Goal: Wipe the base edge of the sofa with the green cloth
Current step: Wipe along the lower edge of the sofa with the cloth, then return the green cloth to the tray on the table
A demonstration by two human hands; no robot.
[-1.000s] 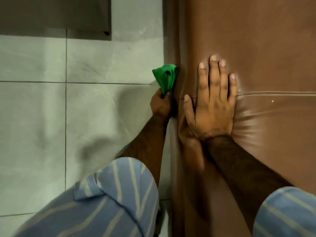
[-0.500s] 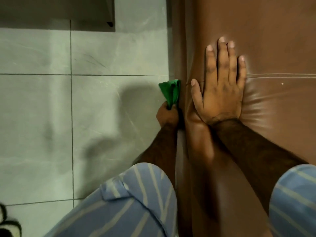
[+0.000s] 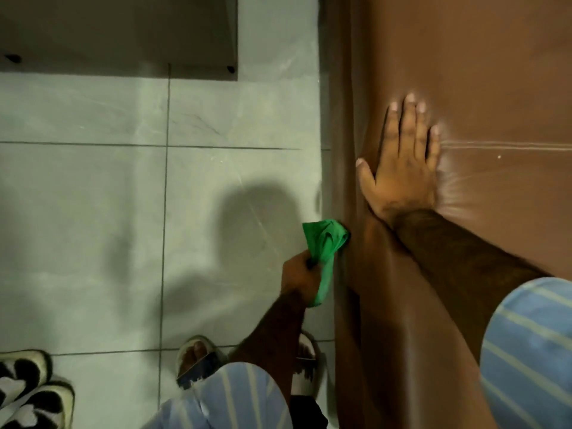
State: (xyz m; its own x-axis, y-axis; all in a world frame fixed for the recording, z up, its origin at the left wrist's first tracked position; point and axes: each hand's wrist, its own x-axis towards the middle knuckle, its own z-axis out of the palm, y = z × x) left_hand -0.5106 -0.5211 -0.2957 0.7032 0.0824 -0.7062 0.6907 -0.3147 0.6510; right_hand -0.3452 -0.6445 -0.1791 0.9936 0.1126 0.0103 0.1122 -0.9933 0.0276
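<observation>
The brown leather sofa fills the right half of the view, its front face dropping to the floor along a vertical line. My left hand is closed on the bunched green cloth, which presses against the sofa's base edge low down by the floor. My right hand lies flat, fingers spread, on the seat cushion near a stitched seam. The underside of the base is hidden.
Grey floor tiles cover the left. A dark furniture base with small feet stands at the top left. My sandalled feet are at the bottom, with a black-and-white pair of slippers at the bottom left.
My left hand has drawn the green cloth back along the sofa's base edge toward my body. The view has shifted, bringing my feet and the slippers into sight. My right hand stays flat on the cushion.
</observation>
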